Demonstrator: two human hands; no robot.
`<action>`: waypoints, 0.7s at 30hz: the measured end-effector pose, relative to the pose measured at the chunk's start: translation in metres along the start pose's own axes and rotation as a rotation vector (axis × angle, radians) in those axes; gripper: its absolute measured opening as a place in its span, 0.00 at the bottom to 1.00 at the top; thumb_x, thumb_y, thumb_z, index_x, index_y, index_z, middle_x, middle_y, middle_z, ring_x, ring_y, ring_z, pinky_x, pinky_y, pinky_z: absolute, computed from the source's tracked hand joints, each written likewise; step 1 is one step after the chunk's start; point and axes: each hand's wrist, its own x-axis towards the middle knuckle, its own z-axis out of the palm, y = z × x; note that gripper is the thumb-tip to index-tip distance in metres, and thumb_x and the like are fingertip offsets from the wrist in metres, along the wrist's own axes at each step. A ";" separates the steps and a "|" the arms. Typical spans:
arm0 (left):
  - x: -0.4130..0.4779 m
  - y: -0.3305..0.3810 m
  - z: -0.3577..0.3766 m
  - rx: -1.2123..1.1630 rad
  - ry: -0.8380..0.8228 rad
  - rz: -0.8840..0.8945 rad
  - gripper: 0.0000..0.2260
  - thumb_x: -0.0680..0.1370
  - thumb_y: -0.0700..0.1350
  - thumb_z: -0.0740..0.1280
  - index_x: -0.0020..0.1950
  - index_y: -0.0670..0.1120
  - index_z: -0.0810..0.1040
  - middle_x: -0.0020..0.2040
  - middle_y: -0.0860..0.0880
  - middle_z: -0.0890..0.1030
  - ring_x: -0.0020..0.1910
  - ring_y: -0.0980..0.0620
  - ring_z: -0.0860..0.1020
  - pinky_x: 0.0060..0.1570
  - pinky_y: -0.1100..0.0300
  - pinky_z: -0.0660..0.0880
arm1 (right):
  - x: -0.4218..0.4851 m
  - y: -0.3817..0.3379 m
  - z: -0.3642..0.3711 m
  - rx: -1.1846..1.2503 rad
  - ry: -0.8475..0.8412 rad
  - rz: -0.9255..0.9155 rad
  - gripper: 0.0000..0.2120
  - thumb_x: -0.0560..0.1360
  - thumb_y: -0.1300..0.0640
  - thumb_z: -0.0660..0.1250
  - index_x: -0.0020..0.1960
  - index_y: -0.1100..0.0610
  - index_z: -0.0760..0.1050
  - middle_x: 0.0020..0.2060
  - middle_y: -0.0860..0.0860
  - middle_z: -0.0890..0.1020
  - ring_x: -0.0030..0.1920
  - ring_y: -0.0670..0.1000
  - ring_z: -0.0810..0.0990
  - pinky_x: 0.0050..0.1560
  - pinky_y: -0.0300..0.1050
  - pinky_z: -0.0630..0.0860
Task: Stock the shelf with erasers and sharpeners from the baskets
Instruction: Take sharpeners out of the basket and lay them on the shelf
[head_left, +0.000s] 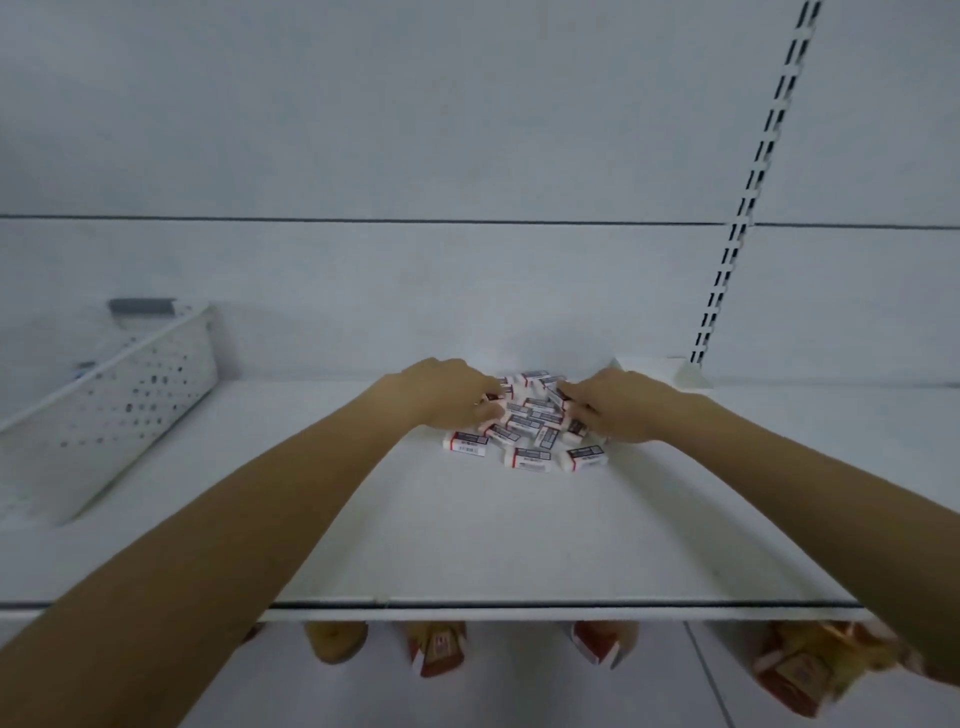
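Note:
A loose heap of several white erasers (530, 431) in dark-printed sleeves lies at the back of the white shelf (519, 530). My left hand (452, 395) rests on the heap's left side, fingers curled onto the erasers. On the right side of the heap my right hand (613, 410) does the same, fingertips among the erasers. Whether either hand pinches a single eraser is hidden by the fingers. A white perforated basket (119, 410) stands tilted at the left of the shelf; its inside is hard to see.
The shelf's back panel (467, 291) rises right behind the heap. A slotted upright rail (748, 208) runs up at the right, with a white bracket (675, 371) at its foot. Below the shelf's front edge, orange-red packets (436, 649) hang on a lower level.

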 end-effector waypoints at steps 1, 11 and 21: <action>-0.002 0.001 -0.001 0.010 -0.021 -0.042 0.19 0.80 0.57 0.52 0.68 0.52 0.67 0.60 0.46 0.76 0.60 0.45 0.72 0.54 0.53 0.69 | -0.001 0.000 -0.001 -0.022 0.004 -0.011 0.20 0.81 0.52 0.48 0.71 0.56 0.59 0.60 0.58 0.74 0.59 0.57 0.71 0.57 0.50 0.70; -0.066 -0.041 -0.054 -0.005 0.011 -0.195 0.19 0.81 0.55 0.53 0.70 0.53 0.65 0.69 0.51 0.69 0.67 0.49 0.67 0.64 0.55 0.63 | 0.001 -0.057 -0.064 0.150 0.215 -0.345 0.23 0.80 0.51 0.54 0.74 0.47 0.55 0.72 0.48 0.64 0.70 0.51 0.62 0.68 0.46 0.59; -0.196 -0.161 -0.092 -0.045 0.059 -0.401 0.15 0.80 0.50 0.56 0.65 0.51 0.71 0.64 0.50 0.75 0.60 0.51 0.74 0.63 0.55 0.69 | 0.043 -0.207 -0.146 0.320 0.346 -0.644 0.19 0.79 0.49 0.58 0.69 0.46 0.65 0.67 0.44 0.70 0.64 0.44 0.68 0.55 0.30 0.58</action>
